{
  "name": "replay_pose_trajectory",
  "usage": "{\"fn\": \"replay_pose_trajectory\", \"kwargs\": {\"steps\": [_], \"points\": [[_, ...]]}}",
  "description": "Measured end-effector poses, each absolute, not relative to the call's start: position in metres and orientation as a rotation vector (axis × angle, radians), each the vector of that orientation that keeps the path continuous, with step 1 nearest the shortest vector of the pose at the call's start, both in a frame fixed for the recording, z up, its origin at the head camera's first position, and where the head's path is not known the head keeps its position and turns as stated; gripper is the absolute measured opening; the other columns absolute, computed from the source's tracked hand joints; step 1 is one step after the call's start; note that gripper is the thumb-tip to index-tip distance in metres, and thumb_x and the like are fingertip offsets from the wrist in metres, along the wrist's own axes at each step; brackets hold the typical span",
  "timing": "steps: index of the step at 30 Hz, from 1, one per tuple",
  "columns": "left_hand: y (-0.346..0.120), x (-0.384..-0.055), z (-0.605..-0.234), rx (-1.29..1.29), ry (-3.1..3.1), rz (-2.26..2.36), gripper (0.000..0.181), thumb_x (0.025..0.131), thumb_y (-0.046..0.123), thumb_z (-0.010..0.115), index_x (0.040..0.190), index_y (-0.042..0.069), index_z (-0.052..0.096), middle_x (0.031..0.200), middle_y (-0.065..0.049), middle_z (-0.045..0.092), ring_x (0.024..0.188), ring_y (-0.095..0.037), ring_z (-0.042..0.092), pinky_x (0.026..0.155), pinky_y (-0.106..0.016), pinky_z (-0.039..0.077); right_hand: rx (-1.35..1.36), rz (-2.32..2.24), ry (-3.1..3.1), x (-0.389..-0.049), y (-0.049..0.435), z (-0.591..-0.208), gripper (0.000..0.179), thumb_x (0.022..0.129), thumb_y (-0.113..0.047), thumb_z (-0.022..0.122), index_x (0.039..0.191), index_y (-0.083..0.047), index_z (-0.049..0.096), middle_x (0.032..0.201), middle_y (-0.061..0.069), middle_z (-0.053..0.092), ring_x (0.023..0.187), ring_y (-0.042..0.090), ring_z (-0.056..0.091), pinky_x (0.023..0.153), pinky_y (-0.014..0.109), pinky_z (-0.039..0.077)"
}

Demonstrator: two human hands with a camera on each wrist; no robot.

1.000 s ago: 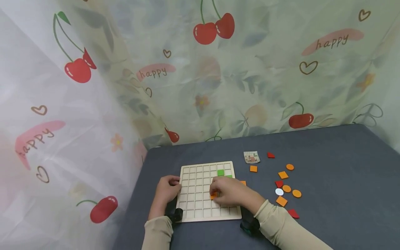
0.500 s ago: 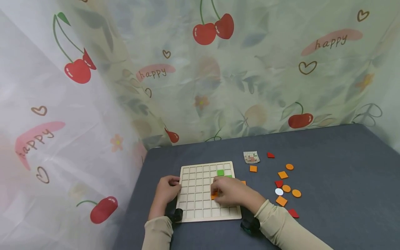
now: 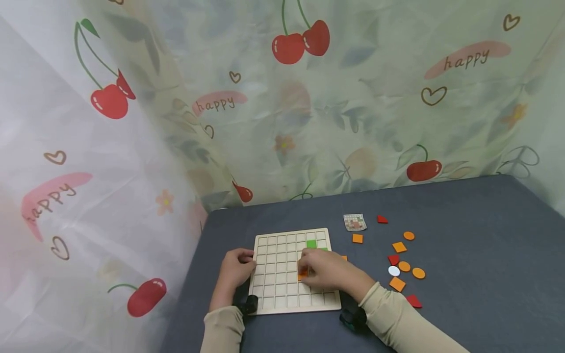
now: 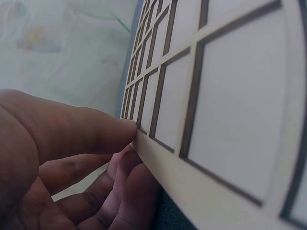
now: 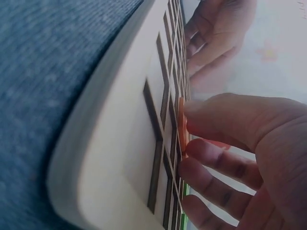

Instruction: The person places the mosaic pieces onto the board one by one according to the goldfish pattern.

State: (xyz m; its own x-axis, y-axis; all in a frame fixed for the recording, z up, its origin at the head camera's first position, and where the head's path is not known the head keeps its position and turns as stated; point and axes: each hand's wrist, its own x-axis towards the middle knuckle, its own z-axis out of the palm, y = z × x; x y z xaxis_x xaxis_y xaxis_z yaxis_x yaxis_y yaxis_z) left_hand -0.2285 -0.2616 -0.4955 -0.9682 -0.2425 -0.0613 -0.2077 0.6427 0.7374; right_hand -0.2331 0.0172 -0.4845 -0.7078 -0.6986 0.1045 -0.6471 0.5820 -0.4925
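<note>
A pale wooden grid board (image 3: pixel 275 282) lies flat on the table. My left hand (image 3: pixel 237 267) holds its left edge; in the left wrist view the thumb (image 4: pixel 103 129) lies on the rim, with the other fingers curled below it. Over the board's right half, my right hand (image 3: pixel 324 268) pinches an orange tile (image 3: pixel 302 277) down at the grid. The right wrist view shows that tile edge-on (image 5: pixel 181 124), thumb and index finger against it. A green square tile (image 3: pixel 311 243) sits in a cell near the far right corner. Another green piece (image 3: pixel 324 249) is partly hidden behind my hand.
Right of the board lie orange squares (image 3: pixel 399 247), orange discs (image 3: pixel 419 273), a white disc (image 3: pixel 394 270) and red pieces (image 3: pixel 414 301). A small printed card (image 3: pixel 355 222) lies beyond them, near another orange square (image 3: pixel 357 238). Printed curtains (image 3: pixel 353 122) hang behind the table.
My right hand has shifted very slightly to the right with the orange tile, early in the span. The left hand keeps its place on the board's edge.
</note>
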Motion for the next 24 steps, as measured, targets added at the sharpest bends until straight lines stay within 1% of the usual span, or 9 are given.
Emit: {"fn": "replay_pose_trajectory", "kwargs": {"steps": [3,19,24], "points": [[-0.2623,-0.2285,-0.4951,0.381,-2.809,-1.251,0.028,0.090,0.005,0.073,0.118,0.001,0.076,0.100,-0.012,0.071,0.091,-0.024,0.065,0.074,-0.036,0.055,-1.161,-0.785,2.707,-0.2332,0.0168,-0.4848,0.007,0.093,-0.016,0.079,0.096,-0.022,0.080,0.094,-0.008,0.062,0.076,0.004,0.051,0.068,0.025,0.048],[-0.2609,-0.2283,-0.4945,0.381,-2.816,-1.245,0.028,0.091,0.005,0.073,0.118,0.001,0.076,0.100,-0.012,0.070,0.091,-0.024,0.065,0.074,-0.036,0.055,-1.157,-0.803,2.705,-0.2336,0.0184,-0.4853,0.005,0.094,-0.017,0.078,0.097,-0.021,0.079,0.095,-0.006,0.064,0.076,0.003,0.052,0.068,0.025,0.049],[-0.2601,-0.2282,-0.4934,0.406,-2.817,-1.249,0.029,0.091,0.005,0.072,0.119,0.001,0.076,0.102,-0.012,0.070,0.091,-0.024,0.065,0.073,-0.035,0.055,-1.144,-0.821,2.687,-0.2341,0.0256,-0.4785,0.008,0.096,-0.019,0.076,0.103,-0.021,0.080,0.101,-0.005,0.066,0.081,0.005,0.058,0.073,0.027,0.052]]}}
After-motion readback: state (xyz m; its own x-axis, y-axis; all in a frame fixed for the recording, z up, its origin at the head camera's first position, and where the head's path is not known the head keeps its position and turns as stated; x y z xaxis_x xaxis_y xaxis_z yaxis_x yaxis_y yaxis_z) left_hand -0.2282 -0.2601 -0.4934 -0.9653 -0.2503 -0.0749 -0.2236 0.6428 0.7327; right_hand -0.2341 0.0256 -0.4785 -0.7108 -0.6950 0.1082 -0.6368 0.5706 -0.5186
